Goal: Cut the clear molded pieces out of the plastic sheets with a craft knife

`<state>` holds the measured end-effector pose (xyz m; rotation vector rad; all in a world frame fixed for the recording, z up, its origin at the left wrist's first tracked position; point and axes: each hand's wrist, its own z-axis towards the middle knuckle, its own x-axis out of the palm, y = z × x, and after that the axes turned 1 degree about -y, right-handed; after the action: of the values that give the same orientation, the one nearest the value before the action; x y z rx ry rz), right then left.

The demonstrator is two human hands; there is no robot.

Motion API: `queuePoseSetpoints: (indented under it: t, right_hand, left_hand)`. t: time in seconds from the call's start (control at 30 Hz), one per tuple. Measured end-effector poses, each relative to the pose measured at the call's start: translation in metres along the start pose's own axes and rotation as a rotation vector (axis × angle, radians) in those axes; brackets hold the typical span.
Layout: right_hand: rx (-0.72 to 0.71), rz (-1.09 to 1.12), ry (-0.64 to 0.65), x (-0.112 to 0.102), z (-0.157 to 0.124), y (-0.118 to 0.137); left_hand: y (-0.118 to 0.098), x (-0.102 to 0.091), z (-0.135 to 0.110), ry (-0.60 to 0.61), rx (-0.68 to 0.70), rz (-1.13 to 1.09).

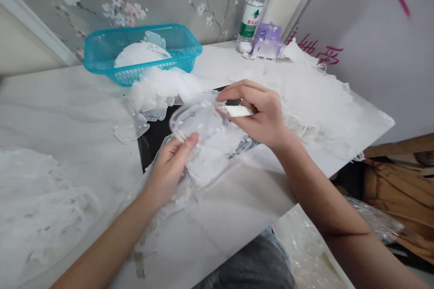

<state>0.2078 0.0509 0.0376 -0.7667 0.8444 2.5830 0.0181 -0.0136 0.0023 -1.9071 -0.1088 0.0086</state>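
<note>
Between thumb and fingers, my left hand pinches a translucent white plastic piece with a rounded outline and small holes. My right hand is curled around a short white stick-like tool, its tip close to the upper right edge of that piece. What kind of tool it is I cannot make out. Beneath both hands lie more clear plastic pieces, blurred, over a black mat. Some loose translucent pieces rest at the mat's left edge.
A blue plastic basket with white pieces stands at the back. A water bottle and a purple packet stand by the wall. Heaps of white plastic scrap cover the right, with another white pile at left.
</note>
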Motion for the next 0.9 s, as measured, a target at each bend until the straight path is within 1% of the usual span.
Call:
queuePoseSetpoints:
  t: [0.03, 0.1, 0.17, 0.23, 0.37, 0.47, 0.57, 0.7, 0.8, 0.9]
  right_hand:
    - [-0.014, 0.007, 0.004, -0.001, 0.0, 0.0]
    - [-0.051, 0.035, 0.061, -0.002, 0.0, 0.002]
    - [-0.074, 0.063, 0.144, 0.002, -0.001, 0.004]
    - [-0.073, 0.077, 0.207, 0.007, -0.003, 0.005]
    - [-0.04, 0.093, 0.328, 0.009, -0.004, 0.005]
    - [-0.005, 0.113, 0.414, 0.006, -0.002, 0.005]
    - [-0.004, 0.13, 0.443, 0.005, -0.001, 0.006]
    - [-0.031, 0.163, 0.457, 0.007, -0.003, 0.005]
    - [-0.041, 0.16, 0.46, 0.007, -0.003, 0.005]
    - [-0.051, 0.135, 0.478, 0.007, -0.003, 0.006]
  left_hand:
    - [0.0, 0.0, 0.001, -0.042, -0.016, -0.049]
    - [-0.001, -0.001, 0.004, -0.097, -0.035, -0.125]
    - [-0.002, -0.002, 0.006, -0.109, -0.03, -0.141]
    - [-0.003, -0.002, 0.005, -0.062, 0.003, -0.107]
    - [-0.003, -0.003, 0.001, 0.091, 0.096, -0.042]
    - [-0.001, -0.006, 0.001, 0.117, 0.061, -0.013]
    - [0.003, -0.009, 0.003, 0.109, 0.024, 0.011]
    - [0.007, -0.011, 0.006, 0.113, 0.04, 0.045]
    - [0.005, -0.011, 0.004, 0.098, 0.056, 0.061]
    - [0.001, -0.008, 0.001, 0.059, 0.038, 0.125]
